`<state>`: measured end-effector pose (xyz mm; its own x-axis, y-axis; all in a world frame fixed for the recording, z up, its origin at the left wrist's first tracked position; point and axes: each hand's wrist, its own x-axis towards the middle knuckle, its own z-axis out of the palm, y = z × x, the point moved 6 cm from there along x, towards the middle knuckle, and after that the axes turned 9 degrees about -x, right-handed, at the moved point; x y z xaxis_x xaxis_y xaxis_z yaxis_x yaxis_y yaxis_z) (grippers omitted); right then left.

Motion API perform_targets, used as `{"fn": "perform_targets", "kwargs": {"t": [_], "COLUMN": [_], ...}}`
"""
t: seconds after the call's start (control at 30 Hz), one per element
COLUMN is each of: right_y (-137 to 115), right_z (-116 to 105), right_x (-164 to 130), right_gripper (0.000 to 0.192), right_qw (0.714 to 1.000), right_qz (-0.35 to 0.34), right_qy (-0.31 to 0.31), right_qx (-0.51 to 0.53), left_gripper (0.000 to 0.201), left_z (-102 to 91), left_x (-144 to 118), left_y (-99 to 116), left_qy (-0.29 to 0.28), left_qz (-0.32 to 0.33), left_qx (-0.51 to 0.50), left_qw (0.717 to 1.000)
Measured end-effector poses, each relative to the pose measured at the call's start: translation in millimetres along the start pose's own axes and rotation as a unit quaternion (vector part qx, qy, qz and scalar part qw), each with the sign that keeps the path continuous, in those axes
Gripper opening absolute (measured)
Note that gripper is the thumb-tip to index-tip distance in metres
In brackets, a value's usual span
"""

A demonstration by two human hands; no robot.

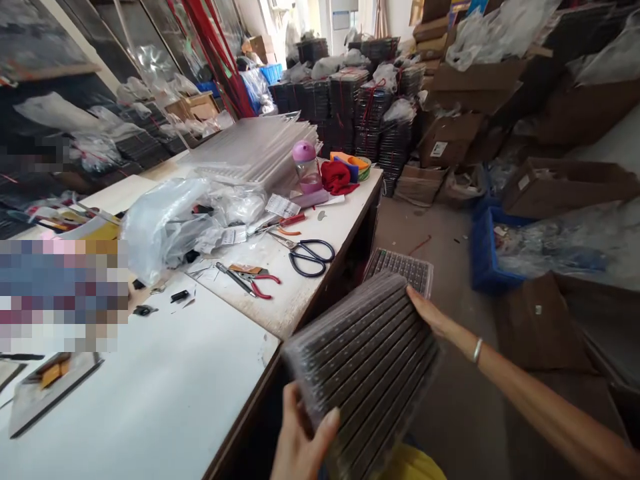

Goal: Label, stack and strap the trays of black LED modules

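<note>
A stack of dark, ribbed plastic trays with clear edges is tilted off the table's front edge, between my two hands. My left hand is closed round its lower left edge, thumb over the ribbed face. At the upper right corner, my right hand grips the same stack, a light bangle on that wrist. Just behind the stack, lower than the tabletop, lies another clear tray with rows of small dark cells. Motion blurs the stack, so I cannot tell what the trays contain.
The white table runs along my left. On it lie dark-handled scissors, red-handled pliers, plastic bags, a pink-lidded bottle and clear sheets. A blue crate and cardboard boxes stand on the floor at right.
</note>
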<state>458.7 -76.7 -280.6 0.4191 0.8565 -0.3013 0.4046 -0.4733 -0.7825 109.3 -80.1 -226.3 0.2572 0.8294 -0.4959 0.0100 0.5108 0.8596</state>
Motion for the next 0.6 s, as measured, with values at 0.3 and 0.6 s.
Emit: {"fn": "perform_targets", "kwargs": {"t": [0.3, 0.6], "right_y": [22, 60], "right_z": [-91, -79], "right_x": [159, 218], "right_gripper": [0.054, 0.070], "right_qw": [0.967, 0.938], "right_qz": [0.023, 0.062], "right_qy": [-0.027, -0.102], "right_qx": [-0.253, -0.326], "left_gripper": [0.077, 0.074], "left_z": [135.1, 158.5], "left_x": [99, 125], "left_y": [-131, -145], "left_qy": [-0.106, -0.073], "left_qz": [-0.234, -0.241], "left_qx": [-0.214, -0.259], "left_qw": [0.942, 0.932]}}
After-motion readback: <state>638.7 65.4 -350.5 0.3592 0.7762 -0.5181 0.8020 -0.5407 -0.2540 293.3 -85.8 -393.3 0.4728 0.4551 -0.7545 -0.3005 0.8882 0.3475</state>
